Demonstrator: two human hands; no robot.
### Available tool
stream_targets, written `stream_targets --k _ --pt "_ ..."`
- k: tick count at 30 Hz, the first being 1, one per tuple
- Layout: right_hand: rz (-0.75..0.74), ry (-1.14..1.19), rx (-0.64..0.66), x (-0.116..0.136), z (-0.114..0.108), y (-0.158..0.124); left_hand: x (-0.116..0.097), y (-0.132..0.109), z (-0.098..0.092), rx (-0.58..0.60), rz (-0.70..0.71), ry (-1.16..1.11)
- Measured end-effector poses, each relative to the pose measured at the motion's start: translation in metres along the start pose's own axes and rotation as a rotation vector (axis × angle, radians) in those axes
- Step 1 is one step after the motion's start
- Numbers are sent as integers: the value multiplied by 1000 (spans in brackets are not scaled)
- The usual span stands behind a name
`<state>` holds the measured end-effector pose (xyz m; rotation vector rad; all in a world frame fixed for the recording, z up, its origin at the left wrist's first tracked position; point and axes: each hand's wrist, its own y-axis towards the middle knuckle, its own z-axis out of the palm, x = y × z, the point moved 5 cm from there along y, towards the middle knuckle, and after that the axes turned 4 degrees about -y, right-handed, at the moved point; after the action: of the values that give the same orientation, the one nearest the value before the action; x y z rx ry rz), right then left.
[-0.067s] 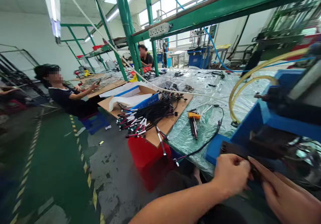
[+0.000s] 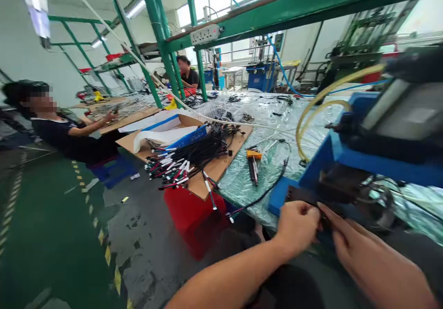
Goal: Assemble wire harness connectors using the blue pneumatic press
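My left hand (image 2: 298, 223) is at the front of a blue bench machine (image 2: 320, 154), its fingers curled into a pinch against a dark metal block (image 2: 294, 194). Whatever lies between those fingertips is too small and hidden to make out. Close beside it, my right hand (image 2: 360, 249) meets it at the same spot, fingers together and tips pressed on something dark that I cannot name. A black cable (image 2: 266, 201) with a white connector end lies along the table edge, left of my hands. An orange-and-black hand tool (image 2: 254, 165) rests on the plastic-covered table (image 2: 235, 173).
A heap of black cables (image 2: 194, 159) with white-tagged ends lies on a cardboard sheet (image 2: 204, 184), beside a blue-and-white open box (image 2: 187, 136). Below is a red stool (image 2: 194, 221). Yellow hoses (image 2: 304, 124) arch near the machine. Two people (image 2: 65, 129) sit further off.
My view has turned a little to the right, so everything sits further left in the picture. Both hands stay together at the dark block.
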<state>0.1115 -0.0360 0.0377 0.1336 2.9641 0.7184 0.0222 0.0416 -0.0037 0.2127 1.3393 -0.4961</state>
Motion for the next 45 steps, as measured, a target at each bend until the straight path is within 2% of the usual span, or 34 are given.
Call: stream_targets --k 2,4,7,11,18,22,25,27,33,37,42,45 --pt "-4 -47 83 -3 -5 -4 0 0 1 14 1 1" --pt "104 -42 115 -6 -12 -4 3 1 2 19 -2 -27" --pt "219 31 121 -8 -17 -3 9 4 6 49 -8 -80" --pt "275 102 119 -11 -20 -5 8 3 9 62 -15 -113" --pt "306 141 60 -16 -24 -12 4 -2 10 58 -28 -119" --pt "333 164 -46 -26 -29 -21 6 -1 10 56 -41 -123" --pt "304 148 -149 -28 -35 -27 5 -2 10 51 -49 -119" --pt "241 131 -161 -21 -36 -29 4 -2 10 53 -46 -120" --pt "166 -8 17 7 -28 -13 5 -2 10 58 -38 -140" --pt "154 -83 98 13 -26 -1 8 1 9 50 -24 -145" --pt "131 -125 99 10 -24 2 10 3 9 41 -21 -137" --pt "79 -124 26 7 -19 3 9 4 8 36 0 -114"
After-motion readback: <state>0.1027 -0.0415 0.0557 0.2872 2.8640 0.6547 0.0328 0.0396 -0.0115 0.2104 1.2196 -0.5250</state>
